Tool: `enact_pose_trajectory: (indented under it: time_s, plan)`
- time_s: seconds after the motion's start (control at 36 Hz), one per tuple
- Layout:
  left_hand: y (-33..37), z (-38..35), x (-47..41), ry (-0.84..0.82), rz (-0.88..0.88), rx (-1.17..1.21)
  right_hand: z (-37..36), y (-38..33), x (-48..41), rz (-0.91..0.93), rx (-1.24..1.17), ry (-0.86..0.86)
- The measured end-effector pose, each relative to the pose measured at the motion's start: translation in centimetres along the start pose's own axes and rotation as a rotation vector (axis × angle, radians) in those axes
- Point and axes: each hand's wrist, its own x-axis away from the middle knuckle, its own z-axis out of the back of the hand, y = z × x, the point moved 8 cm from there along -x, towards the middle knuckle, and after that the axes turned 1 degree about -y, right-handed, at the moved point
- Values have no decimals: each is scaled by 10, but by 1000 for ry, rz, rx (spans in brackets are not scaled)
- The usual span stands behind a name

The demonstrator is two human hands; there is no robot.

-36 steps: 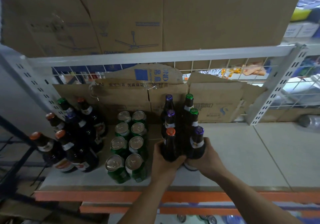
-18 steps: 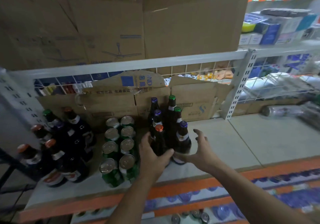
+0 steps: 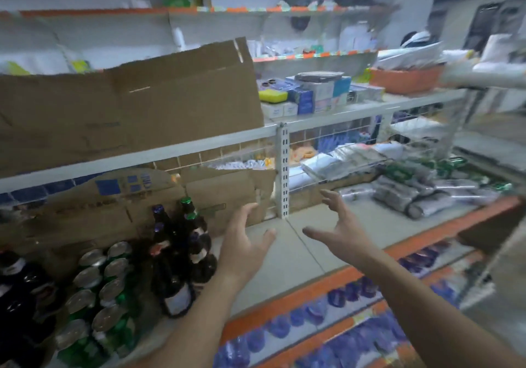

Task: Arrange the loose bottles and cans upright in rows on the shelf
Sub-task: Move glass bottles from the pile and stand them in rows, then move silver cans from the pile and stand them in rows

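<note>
Bottles (image 3: 178, 256) of dark glass, with purple, green and orange caps, stand upright in a tight double row on the grey shelf (image 3: 287, 256), near its left end. Green cans (image 3: 98, 288) stand upright in two rows just to their left, and more dark bottles (image 3: 17, 285) stand at the frame's left edge. I see the left hand (image 3: 245, 249) raised over the shelf just right of the bottle row, fingers spread wide, holding nothing; from this view I cannot tell whether it touches the nearest bottle. The right hand (image 3: 340, 234) hovers further right, apart from the left, fingers likewise splayed and empty. A white slotted post (image 3: 283, 174) rises behind and between the two hands. Beyond the post, at the shelf's right end, a blurred pile of loose bottles and cans (image 3: 418, 197) lies on its side. Flattened cardboard (image 3: 128, 117) lines the back of the rack.
</note>
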Motion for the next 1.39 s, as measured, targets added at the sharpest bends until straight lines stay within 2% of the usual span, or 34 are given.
enact_pose_trajectory:
  time_s: [0.25, 0.42, 0.72, 0.86, 1.19, 1.39]
  plan:
    - [113, -193, -5, -241, -120, 60, 200, 91, 56, -161, -5, 184]
    - [153, -282, -3, -365, -112, 78, 267, 140, 63, -233, -23, 203]
    - [117, -375, -89, -413, 19, 84, 296, 241, -9, -413, -32, 203]
    - [91, -425, -142, -431, 89, 108, 304, 286, -65, -490, 64, 201]
    - [41, -523, -211, -503, 256, 17, 310, 378, -160, -692, 151, 69]
    - [20, -566, -229, -503, 375, -23, 304, 457, -201, -863, 28, 70]
